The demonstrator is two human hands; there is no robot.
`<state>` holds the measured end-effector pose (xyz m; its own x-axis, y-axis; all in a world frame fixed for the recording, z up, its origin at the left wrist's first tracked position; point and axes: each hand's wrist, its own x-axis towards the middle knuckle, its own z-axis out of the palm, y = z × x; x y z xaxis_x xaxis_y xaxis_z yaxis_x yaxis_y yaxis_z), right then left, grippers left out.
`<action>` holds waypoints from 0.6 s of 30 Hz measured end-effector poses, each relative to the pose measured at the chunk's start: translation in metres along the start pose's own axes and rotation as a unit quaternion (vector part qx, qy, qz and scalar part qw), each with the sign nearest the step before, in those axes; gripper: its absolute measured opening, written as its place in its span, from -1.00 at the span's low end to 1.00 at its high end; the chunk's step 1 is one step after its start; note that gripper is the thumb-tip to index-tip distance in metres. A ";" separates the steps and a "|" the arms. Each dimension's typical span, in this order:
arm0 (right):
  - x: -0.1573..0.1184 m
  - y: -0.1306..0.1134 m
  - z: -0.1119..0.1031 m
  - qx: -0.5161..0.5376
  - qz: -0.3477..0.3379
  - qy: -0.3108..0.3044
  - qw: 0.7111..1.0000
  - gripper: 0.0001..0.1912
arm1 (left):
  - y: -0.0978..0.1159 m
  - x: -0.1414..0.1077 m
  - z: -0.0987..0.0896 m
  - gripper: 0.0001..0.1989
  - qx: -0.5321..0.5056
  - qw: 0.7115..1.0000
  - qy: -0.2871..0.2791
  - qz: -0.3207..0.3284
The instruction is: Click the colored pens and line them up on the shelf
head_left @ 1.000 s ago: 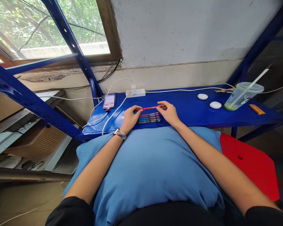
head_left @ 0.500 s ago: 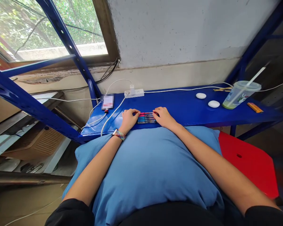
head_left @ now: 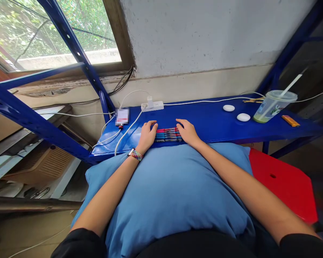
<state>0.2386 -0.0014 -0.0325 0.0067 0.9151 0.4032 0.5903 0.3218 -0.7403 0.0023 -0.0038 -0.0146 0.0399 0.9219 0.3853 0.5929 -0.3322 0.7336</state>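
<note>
Several pens [head_left: 168, 135] lie side by side in a neat row near the front edge of the blue table, pink and red at the back, blue and dark toward the front. At the row's left end rests my left hand [head_left: 148, 135], fingers loosely apart and holding nothing. My right hand [head_left: 188, 132] is by the right end, its fingers stretched forward past the back of the row and also holding nothing. Both hands partly cover the pen ends, so I cannot tell whether they touch them. A blue pillow [head_left: 183, 190] fills my lap below.
Behind the pens sits a white power strip [head_left: 157, 105] with plugs and cables. Two white oval objects [head_left: 243, 117], a plastic cup [head_left: 274, 106] with a straw and an orange packet [head_left: 290, 121] stand to the right. A red stool [head_left: 285, 186] is at the lower right.
My fingers were curled on both ends of the pen row. They have loosened and stretched forward, baring more of the pens' right ends. The pens still lie in their row.
</note>
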 end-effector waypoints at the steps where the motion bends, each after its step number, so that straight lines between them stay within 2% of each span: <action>1: 0.002 -0.001 0.001 0.035 0.020 0.011 0.999 -0.54 | 0.000 0.001 0.001 -0.62 -0.044 0.999 -0.001 -0.009; 5: 0.006 -0.003 0.009 0.160 0.070 0.011 0.985 -0.54 | -0.005 0.006 0.014 -0.60 -0.194 0.980 -0.015 -0.034; 8: 0.005 -0.005 0.013 0.195 0.071 -0.004 0.978 -0.55 | -0.009 0.008 0.024 -0.59 -0.235 0.971 -0.014 -0.037; 13: 0.001 -0.008 0.010 0.184 0.065 -0.018 0.981 -0.56 | -0.008 0.005 0.026 -0.62 -0.253 0.966 -0.003 -0.045; 18: -0.001 -0.011 0.009 0.175 0.045 -0.025 0.983 -0.57 | -0.004 0.001 0.022 -0.57 -0.200 0.979 -0.005 -0.045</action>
<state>0.2252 -0.0039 -0.0300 0.0022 0.9516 0.3074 0.2745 0.2950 -0.9152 0.0182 0.0027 -0.0295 0.0114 0.9524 0.3048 0.2318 -0.2990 0.9257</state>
